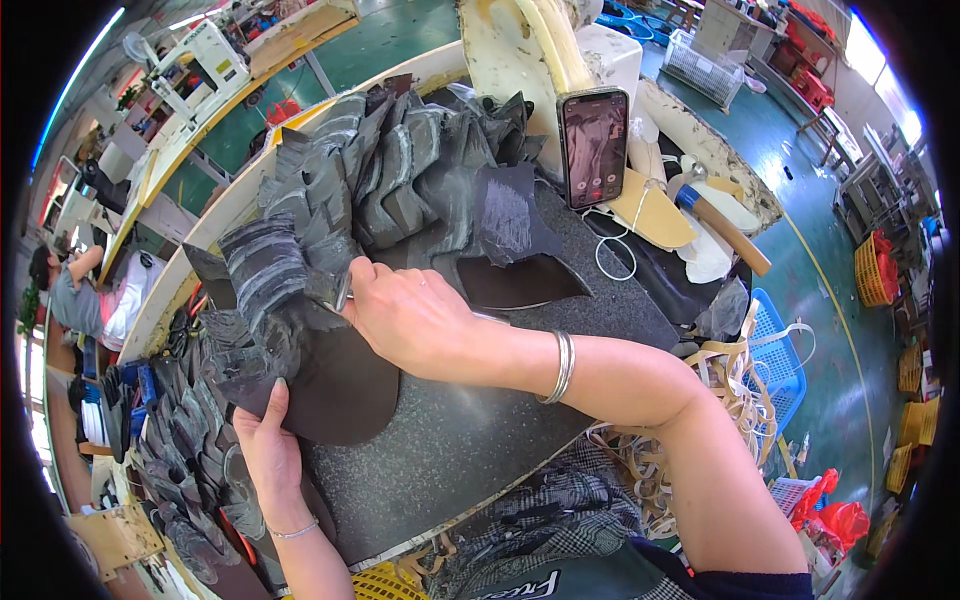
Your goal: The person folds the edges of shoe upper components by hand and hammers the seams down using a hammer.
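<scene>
My left hand (268, 445) is closed on the edge of a dark leather piece (345, 395), thumb on top and fingers hidden beneath. The piece has a broad, rounded brown-black end. My right hand (412, 315) is closed round a slim metal tool (343, 292); its silver tip shows by the fingertips, and its kind is hidden by the grip. That tip lies at the upper part of the held leather, against folded pieces with grey smeared edges (262, 262). A loose dark cut piece (520, 280) rests just beyond my right hand on the speckled grey work surface (440, 465).
Overlapping dark pieces (400, 170) heap along the far and left sides. At the far right are an upright phone (594, 150) and a wooden-handled hammer (735, 235). Beige strips (650, 470) hang near a blue basket (778, 365). Another person (85, 300) sits at far left.
</scene>
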`<state>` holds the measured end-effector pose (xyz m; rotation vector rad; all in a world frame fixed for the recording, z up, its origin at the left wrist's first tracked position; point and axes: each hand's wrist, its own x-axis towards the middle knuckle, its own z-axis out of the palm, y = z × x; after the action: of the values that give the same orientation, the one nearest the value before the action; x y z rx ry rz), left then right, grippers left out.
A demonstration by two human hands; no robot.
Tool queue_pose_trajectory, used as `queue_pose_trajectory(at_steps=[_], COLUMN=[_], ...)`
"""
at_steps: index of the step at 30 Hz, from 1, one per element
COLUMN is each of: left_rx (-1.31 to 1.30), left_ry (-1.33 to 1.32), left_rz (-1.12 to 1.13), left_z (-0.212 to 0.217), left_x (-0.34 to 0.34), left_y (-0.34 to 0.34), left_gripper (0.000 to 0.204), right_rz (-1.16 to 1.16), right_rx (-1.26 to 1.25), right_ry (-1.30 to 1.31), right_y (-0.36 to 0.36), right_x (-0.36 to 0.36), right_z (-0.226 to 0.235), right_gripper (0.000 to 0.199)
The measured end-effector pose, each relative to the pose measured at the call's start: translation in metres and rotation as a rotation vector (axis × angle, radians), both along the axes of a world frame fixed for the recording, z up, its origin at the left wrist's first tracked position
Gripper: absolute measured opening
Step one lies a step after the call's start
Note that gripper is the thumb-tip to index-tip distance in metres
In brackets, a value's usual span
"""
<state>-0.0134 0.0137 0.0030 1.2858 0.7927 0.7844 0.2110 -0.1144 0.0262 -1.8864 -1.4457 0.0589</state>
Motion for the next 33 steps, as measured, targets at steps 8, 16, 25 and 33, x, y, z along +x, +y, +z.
queue_pose_trajectory(at_steps=[8,16,25,33], left_rx=[-0.207,-0.336,1.197,1.3], left_ry=[-0.092,-0.087,0.717,0.852], left_rz=[-0.108,-0.214,0.254,-0.022], left_z=[0.011,0.014,0.052,0.054], left_x=[-0.005,-0.013,0.02,0.069], left_y=[-0.002,0.007,-0.025,0.014], left_gripper=[0.025,0.028,0.07,0.044], right_rz=[0.007,-0.005,0.041,0.042], right_rx=[0.026,-0.013,-0.089,-0.041], right_ry=[0.057,-0.014,0.103,0.551], right_y=[0.002,0.0,0.004,0.006], right_x=[0.002,0.002,-0.002,0.011], right_z=[-0.008,-0.008,0.0,0.001], right_gripper=[0.034,0.034,0.037,0.043])
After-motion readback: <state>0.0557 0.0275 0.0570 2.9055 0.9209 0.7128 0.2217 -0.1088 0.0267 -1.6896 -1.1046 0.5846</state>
